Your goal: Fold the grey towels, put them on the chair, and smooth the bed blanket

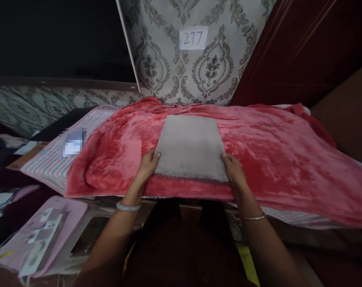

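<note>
A grey, soft-looking rectangular cloth [191,147], perhaps a towel, lies flat on a red plush blanket [276,159]. My left hand [149,164] grips its left edge near the front corner, thumb on top and fingers tucked underneath. On the opposite side, my right hand [234,169] pinches the right edge near the front corner in the same way. The fingers beneath the cloth are hidden. Its front edge looks slightly fuzzy and runs close to the blanket's front fold.
A striped sheet [49,165] shows under the blanket, with a blurred-out item [73,142] on it. Behind stand a dark television [58,40] and a wall with a paper marked 277 [193,38]. A power strip [43,243] rests on a pink stool [71,207] at lower left.
</note>
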Demonstrator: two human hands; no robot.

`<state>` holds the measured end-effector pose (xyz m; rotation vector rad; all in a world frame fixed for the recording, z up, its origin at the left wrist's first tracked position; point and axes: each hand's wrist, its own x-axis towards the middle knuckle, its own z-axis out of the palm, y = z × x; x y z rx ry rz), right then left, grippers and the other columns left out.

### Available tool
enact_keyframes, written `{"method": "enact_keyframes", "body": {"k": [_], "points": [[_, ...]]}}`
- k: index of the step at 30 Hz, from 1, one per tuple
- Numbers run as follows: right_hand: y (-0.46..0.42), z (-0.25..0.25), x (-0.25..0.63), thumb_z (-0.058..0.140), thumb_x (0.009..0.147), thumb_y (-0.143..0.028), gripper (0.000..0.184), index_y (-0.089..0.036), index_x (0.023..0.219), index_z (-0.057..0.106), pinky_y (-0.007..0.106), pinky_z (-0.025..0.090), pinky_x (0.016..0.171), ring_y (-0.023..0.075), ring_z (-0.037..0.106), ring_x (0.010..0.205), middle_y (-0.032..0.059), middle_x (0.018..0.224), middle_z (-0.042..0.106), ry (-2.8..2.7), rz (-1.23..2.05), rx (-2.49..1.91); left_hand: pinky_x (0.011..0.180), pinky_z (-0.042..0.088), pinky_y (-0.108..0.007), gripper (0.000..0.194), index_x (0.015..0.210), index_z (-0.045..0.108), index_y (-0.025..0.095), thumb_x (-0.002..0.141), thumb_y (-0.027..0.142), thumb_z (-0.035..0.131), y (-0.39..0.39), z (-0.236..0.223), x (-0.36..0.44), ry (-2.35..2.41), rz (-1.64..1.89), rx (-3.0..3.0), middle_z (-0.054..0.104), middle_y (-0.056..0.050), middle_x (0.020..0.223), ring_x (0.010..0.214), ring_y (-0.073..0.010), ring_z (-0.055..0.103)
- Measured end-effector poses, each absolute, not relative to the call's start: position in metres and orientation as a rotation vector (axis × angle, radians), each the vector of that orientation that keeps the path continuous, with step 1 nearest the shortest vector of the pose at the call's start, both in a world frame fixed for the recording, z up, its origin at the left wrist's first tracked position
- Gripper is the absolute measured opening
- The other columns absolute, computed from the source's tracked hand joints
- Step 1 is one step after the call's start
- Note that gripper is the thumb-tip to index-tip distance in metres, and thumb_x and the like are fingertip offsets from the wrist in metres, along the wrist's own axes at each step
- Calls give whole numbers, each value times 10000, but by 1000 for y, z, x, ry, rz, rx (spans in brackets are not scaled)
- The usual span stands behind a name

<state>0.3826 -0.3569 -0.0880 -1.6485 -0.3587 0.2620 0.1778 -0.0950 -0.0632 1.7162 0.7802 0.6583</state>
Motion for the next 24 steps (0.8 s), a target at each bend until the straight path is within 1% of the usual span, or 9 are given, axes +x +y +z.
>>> {"method": "enact_keyframes", "body": {"k": [2, 5, 8, 10, 12, 15, 19, 22, 24], "points": [[-362, -89, 383, 603, 770, -704, 482, -224, 773, 646, 387, 536, 827, 259, 648, 906, 60, 857, 722, -339, 225, -1655, 547, 357, -270, 455, 795, 652, 180, 696, 609, 764, -94, -63, 177, 760, 588, 1607, 596, 0, 648, 587, -147, 488], [-364, -90, 382, 682, 714, -690, 472, -222, 776, 663, 384, 543, 773, 262, 654, 865, 59, 833, 724, -313, 277, -1583, 502, 338, -250, 559, 746, 618, 187, 611, 697, 803, -94, -64, 175, 733, 569, 1501, 558, 21, 595, 543, -125, 465], [-360, -90, 381, 777, 630, -621, 494, -214, 900, 702, 376, 549, 713, 267, 678, 821, 56, 852, 751, -343, 413, -1488, 466, 319, -227, 554, 702, 588, 193, 580, 669, 844, -96, -65, 175, 689, 628, 1535, 528, 43, 566, 513, -101, 430], [-357, -90, 381, 791, 622, -575, 507, -209, 962, 704, 369, 552, 705, 264, 691, 815, 51, 872, 763, -381, 441, -1472, 450, 303, -220, 522, 679, 574, 198, 598, 636, 846, -97, -64, 176, 681, 655, 1572, 500, 53, 546, 497, -92, 402], [-356, -91, 381, 779, 636, -551, 502, -203, 990, 701, 370, 556, 713, 261, 696, 823, 49, 888, 765, -399, 426, -1475, 446, 300, -221, 487, 675, 568, 204, 626, 609, 834, -97, -64, 176, 689, 659, 1578, 495, 51, 543, 493, -93, 397], [-358, -92, 380, 743, 675, -561, 470, -196, 967, 694, 365, 547, 702, 251, 682, 804, 52, 885, 751, -407, 404, -1499, 449, 299, -227, 460, 676, 566, 207, 645, 591, 816, -96, -66, 176, 698, 646, 1557, 506, 40, 555, 498, -98, 399], [-362, -93, 373, 707, 726, -591, 468, -195, 973, 681, 345, 523, 698, 232, 651, 803, 55, 914, 739, -448, 359, -1553, 454, 294, -228, 460, 666, 575, 204, 616, 589, 823, -95, -68, 175, 712, 649, 1527, 493, 44, 550, 499, -99, 394], [-363, -94, 369, 696, 755, -610, 499, -186, 1017, 676, 353, 529, 742, 241, 652, 869, 77, 989, 740, -487, 296, -1593, 473, 342, -240, 476, 697, 619, 190, 584, 603, 826, -94, -67, 174, 715, 642, 1462, 561, 20, 589, 526, -120, 455], [-364, -95, 370, 672, 777, -650, 516, -189, 1008, 679, 364, 537, 754, 251, 656, 889, 85, 992, 739, -502, 288, -1601, 492, 382, -253, 500, 737, 660, 175, 563, 611, 830, -92, -65, 174, 705, 621, 1414, 619, -7, 636, 562, -141, 508]]}}
